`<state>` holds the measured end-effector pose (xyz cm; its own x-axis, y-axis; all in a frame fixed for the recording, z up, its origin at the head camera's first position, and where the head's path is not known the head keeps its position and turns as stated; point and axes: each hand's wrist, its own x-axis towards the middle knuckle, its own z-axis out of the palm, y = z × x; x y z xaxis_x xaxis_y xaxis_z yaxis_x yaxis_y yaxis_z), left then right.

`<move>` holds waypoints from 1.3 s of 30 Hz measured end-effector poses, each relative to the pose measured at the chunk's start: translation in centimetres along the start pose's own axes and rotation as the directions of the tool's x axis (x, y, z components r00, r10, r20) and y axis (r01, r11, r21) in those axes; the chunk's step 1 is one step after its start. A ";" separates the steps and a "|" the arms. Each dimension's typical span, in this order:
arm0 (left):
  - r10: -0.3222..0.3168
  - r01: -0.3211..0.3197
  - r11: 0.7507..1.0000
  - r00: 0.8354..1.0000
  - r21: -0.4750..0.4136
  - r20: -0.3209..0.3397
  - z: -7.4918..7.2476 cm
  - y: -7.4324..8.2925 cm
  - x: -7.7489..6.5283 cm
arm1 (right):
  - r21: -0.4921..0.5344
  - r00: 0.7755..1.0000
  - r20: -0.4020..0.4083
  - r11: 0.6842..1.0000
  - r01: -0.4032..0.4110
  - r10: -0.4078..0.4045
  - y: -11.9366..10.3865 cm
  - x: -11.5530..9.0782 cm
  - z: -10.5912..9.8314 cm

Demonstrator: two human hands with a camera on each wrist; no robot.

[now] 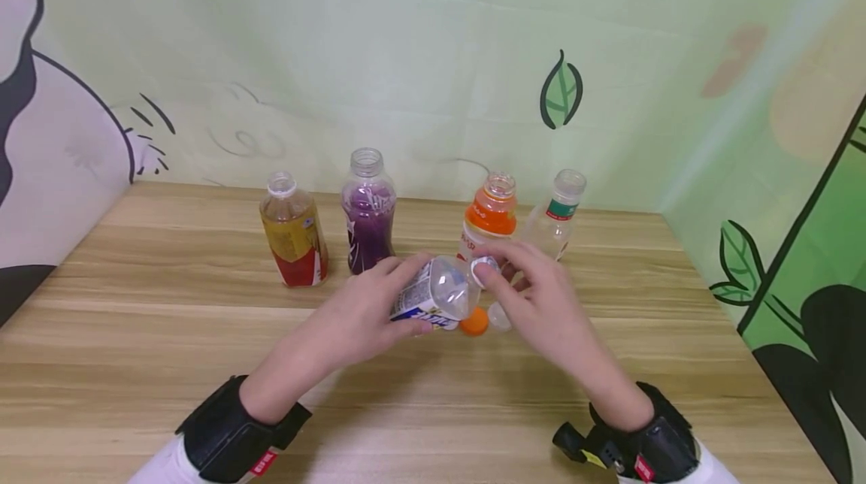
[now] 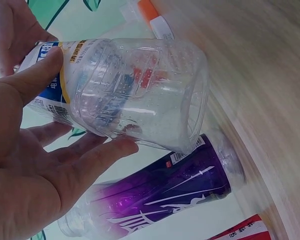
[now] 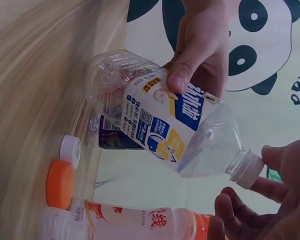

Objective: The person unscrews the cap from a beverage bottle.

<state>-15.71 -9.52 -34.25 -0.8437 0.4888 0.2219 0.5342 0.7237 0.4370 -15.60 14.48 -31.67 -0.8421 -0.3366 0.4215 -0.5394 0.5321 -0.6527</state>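
My left hand (image 1: 358, 311) grips a clear plastic bottle (image 1: 433, 292) round its white and blue label. The bottle is held tilted above the table, its neck pointing right towards my other hand. Between thumb and index finger, my right hand (image 1: 541, 296) pinches a white cap (image 3: 249, 171) at the bottle's mouth. Whether the cap is screwed tight cannot be told. In the right wrist view, the remaining right fingers are bent beside the neck without touching the bottle body. No liquid shows in the bottle.
Behind the hands stand uncapped bottles: a yellow and red one (image 1: 295, 236), a purple one (image 1: 368, 213), an orange-topped one (image 1: 492, 213) and a green-labelled one (image 1: 564, 202). An orange cap (image 1: 474, 321), a translucent cap (image 1: 499, 316) and a white cap (image 3: 70, 151) lie on the table.
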 end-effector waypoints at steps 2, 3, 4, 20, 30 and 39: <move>0.003 -0.003 1.000 1.000 0.004 -0.001 0.0 0.0 0.0 | -0.009 0.999 -0.002 0.999 -0.043 0.043 0.0 0.0 0.0; 0.004 -0.004 1.000 1.000 0.004 -0.001 0.1 0.0 0.0 | -0.010 0.998 -0.004 0.998 -0.067 0.067 -0.1 0.0 0.0; 0.005 -0.005 1.000 1.000 0.004 -0.001 0.1 0.0 0.0 | -0.009 0.996 -0.006 0.996 -0.091 0.091 -0.1 0.1 0.0; 0.027 -0.027 1.000 1.000 0.014 -0.005 0.2 0.1 0.0 | -0.074 0.995 -0.051 0.993 -0.092 0.089 -0.4 0.0 -0.2; 0.039 -0.039 0.999 0.999 0.017 -0.018 0.3 0.1 0.0 | -0.067 0.997 -0.050 0.996 -0.057 0.053 -0.3 -0.1 -0.3; 0.028 -0.028 0.999 0.999 0.033 -0.020 0.3 0.0 0.1 | -0.034 0.999 -0.038 0.999 -0.034 0.033 -0.2 -0.2 -0.2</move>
<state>-15.75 -9.36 -34.50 -0.8291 0.4993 0.2518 0.5589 0.7256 0.4015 -15.28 14.57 -31.52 -0.8587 -0.2893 0.4231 -0.5096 0.5693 -0.6451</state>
